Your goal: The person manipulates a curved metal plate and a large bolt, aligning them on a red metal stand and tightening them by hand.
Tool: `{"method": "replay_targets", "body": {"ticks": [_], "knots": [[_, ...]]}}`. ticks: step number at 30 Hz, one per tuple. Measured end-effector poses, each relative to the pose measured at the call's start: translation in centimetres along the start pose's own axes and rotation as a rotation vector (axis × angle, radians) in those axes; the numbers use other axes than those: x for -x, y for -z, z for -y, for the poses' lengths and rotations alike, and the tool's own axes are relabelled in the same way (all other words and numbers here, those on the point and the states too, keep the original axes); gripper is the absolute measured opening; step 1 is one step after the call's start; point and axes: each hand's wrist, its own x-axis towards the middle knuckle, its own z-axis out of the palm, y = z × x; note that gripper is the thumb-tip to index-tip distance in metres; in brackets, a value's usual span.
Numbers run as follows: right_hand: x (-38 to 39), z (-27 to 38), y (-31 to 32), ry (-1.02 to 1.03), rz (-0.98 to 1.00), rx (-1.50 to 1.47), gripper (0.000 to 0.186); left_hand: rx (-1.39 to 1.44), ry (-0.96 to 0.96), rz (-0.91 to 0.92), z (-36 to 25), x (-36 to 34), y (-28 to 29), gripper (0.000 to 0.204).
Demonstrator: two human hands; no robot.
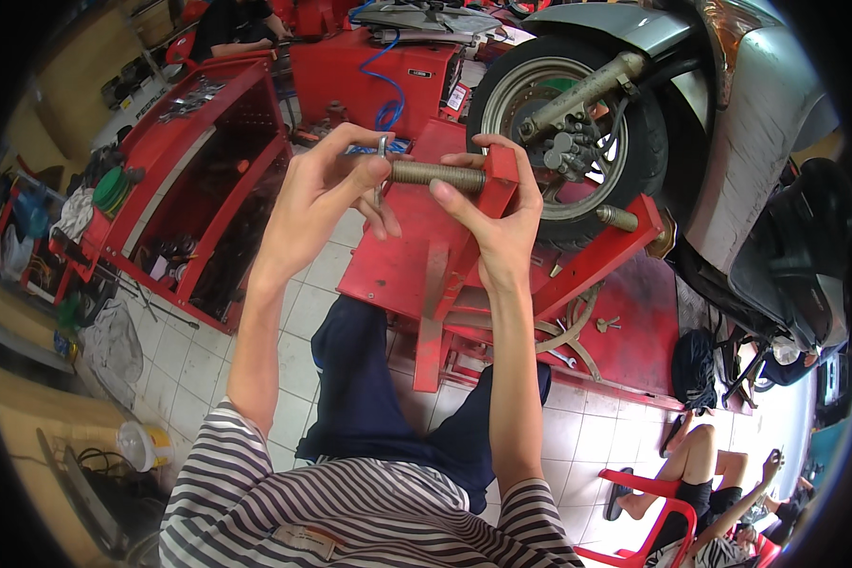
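Observation:
In front of me a thick threaded rod (435, 176) sticks out leftward from the end of a red metal arm (502, 175). My left hand (327, 194) is closed at the rod's free end, thumb and fingers around a thin silvery metal piece (381, 147) seen nearly edge-on. Its exact kind is partly hidden by the fingers. My right hand (505, 204) wraps the end of the red arm, with its thumb against the rod's threads. To the right, a second red arm (601, 265) carries another threaded rod (617, 219). Just beyond stands a scooter's wheel (634, 142).
Red lift platform (388, 256) lies under the wheel, with a curved strap (577, 331), a wrench (562, 359) and a wing bolt (608, 325). A red tool cart (199, 189) stands left. One person (701, 464) sits lower right; another (232, 28) is at the back left.

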Motion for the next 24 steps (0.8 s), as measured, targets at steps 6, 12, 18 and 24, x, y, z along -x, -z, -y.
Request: {"method": "replay_targets", "body": {"ticks": [6,12,18,24], "knots": [[0.1,-0.2,-0.6,0.022,-0.066,0.058,0.058,0.025,-0.166,0.081,1.1,0.7,0.5,0.051],[0.0,-0.4,-0.6,0.090,-0.065,0.035,0.057,0.087,-0.102,0.011,0.5,1.1,-0.5,0.050],[0.1,-0.8,-0.3,0.031,-0.072,0.050,0.061,-0.020,-0.078,0.011,1.4,0.9,-0.4,0.040],[0.1,-1.5,-0.2,0.099,-0.125,0.124,0.059,-0.090,-0.168,0.022,2.7,0.2,0.3,0.054]]}}
